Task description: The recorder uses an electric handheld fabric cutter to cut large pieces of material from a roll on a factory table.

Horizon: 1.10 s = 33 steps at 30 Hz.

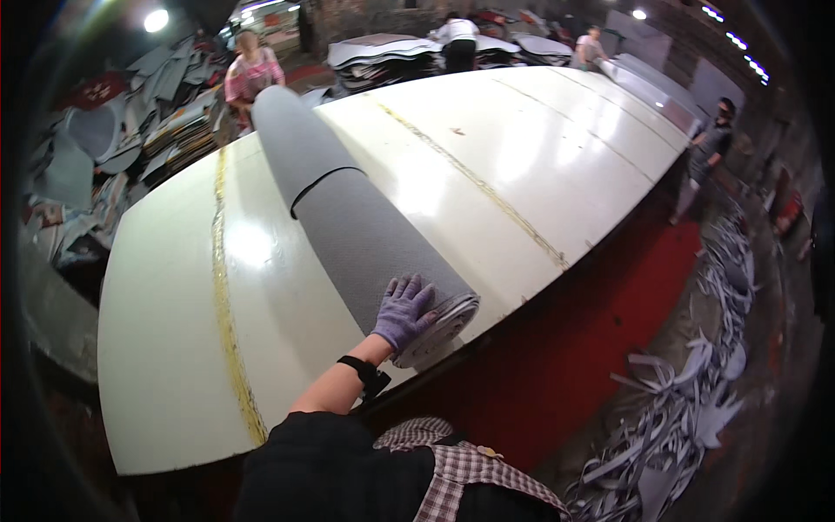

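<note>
Grey roll [348, 217] lies across the white table [174, 348]; the gloved left hand [402, 311] rests flat, fingers spread, on its near end, gripping nothing; rolling looks underway.

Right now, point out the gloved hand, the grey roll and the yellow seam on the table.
gloved hand [403, 311]: head view, back of the purple glove, resting on the roll's near end.
grey roll [348, 217]: head view, its upper curved surface, mid-length.
yellow seam [223, 296]: head view, the left stripe on the white tabletop.
</note>
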Each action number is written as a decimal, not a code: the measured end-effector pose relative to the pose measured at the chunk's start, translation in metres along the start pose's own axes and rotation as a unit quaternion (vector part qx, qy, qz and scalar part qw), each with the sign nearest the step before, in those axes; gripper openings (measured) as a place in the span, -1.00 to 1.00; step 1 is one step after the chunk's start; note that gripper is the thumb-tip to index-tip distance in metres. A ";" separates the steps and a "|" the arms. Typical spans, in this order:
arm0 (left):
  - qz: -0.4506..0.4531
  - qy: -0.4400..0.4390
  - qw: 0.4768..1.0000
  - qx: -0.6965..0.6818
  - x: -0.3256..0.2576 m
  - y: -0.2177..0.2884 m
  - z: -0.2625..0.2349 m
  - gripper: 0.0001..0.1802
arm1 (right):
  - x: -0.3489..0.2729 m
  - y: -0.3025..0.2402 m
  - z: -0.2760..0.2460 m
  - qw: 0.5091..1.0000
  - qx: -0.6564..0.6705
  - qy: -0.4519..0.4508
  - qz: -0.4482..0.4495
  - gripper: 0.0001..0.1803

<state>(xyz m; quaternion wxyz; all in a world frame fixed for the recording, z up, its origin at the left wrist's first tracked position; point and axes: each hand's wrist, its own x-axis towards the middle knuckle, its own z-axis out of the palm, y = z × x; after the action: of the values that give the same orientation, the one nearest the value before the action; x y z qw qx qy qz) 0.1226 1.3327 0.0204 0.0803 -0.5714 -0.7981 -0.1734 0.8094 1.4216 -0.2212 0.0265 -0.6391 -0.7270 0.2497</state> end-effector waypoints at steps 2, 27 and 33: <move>-0.062 0.005 0.998 0.004 -0.014 -0.011 0.020 -0.39 | 0.073 -0.058 -0.020 0.994 -0.043 0.016 -0.094 -0.77; -0.031 -0.059 0.949 -0.307 0.241 0.113 0.104 -0.28 | 0.452 -0.176 -0.133 0.997 0.078 -0.002 0.020 -0.76; 0.053 -0.055 0.993 -0.088 0.322 0.155 0.186 -0.20 | 0.469 -0.141 -0.154 0.997 0.060 -0.028 0.035 -0.58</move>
<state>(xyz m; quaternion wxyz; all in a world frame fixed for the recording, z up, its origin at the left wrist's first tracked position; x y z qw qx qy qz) 0.1733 1.7305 -0.0180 -0.0051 -0.6264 -0.7514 -0.2074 0.6499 1.9062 -0.1623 0.0354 -0.6542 -0.6884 0.3113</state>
